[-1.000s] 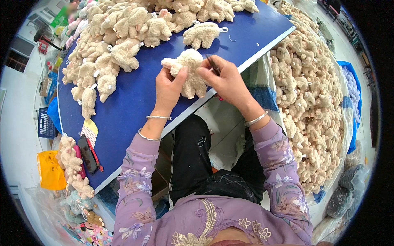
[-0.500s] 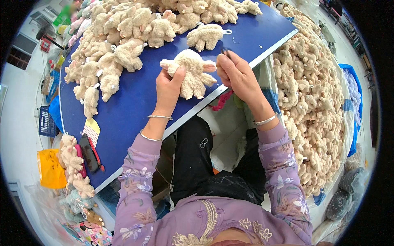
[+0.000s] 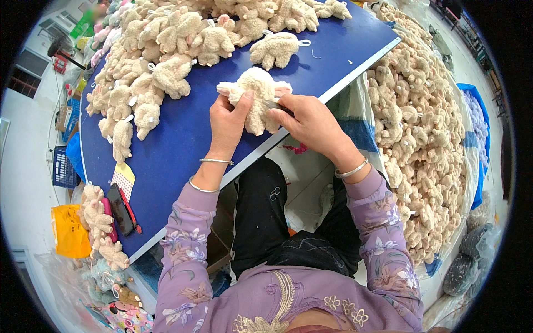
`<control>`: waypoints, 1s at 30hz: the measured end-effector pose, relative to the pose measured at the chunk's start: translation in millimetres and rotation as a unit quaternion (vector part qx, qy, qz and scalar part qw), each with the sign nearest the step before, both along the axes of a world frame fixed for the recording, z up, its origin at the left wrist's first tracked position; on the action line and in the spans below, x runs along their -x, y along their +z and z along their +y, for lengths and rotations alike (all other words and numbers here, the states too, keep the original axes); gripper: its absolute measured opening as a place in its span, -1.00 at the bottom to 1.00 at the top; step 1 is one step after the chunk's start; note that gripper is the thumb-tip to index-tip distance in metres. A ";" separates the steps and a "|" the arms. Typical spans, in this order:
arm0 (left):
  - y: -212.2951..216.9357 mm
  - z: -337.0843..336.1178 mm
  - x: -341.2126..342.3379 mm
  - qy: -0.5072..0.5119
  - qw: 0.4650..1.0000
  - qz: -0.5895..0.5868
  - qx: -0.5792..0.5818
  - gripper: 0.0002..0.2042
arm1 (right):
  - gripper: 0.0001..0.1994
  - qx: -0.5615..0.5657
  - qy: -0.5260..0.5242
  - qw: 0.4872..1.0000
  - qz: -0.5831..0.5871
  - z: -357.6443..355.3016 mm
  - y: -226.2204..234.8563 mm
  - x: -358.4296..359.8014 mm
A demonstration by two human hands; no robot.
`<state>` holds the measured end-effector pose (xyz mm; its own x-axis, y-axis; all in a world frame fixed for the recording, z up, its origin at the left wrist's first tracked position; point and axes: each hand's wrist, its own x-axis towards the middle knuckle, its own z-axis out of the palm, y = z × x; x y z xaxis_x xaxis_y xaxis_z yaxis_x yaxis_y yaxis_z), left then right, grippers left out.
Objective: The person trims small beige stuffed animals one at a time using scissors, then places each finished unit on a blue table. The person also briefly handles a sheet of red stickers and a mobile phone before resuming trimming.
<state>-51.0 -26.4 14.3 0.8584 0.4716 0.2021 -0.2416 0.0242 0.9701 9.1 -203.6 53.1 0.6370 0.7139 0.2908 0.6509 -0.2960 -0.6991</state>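
A cream plush toy (image 3: 258,105) with pinkish ears is held up over the near edge of the blue table. My left hand (image 3: 229,123) grips its left side, thumb pressed on the front. My right hand (image 3: 308,119) is closed at the toy's right side, its fingertips touching the fleece. Between those fingers a small slim metal tool (image 3: 272,104) shows only its tip, against the toy; its exact kind is hidden. Just beyond lies another plush toy (image 3: 275,50) with a white loop.
A heap of similar plush toys (image 3: 177,33) covers the far side of the blue table (image 3: 183,136). At right stands a big sack full of plush toys (image 3: 416,139). A phone (image 3: 121,210) and a yellow card (image 3: 123,178) lie at the left edge.
My right hand has come down and left from beside the toy, bringing the tool tip against its right side. My left hand keeps its grip in place.
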 end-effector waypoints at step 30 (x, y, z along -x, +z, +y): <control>-3.6 2.9 -1.2 -0.024 0.999 0.008 0.048 -0.77 | -0.72 -0.202 -0.049 0.967 0.151 -3.1 2.1 -12.3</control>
<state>-49.8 -23.5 10.7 0.8834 0.4459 0.1444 -0.2226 0.1280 0.9665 21.4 -206.7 55.2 0.7950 0.5134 0.3230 0.3818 -0.0098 -0.9242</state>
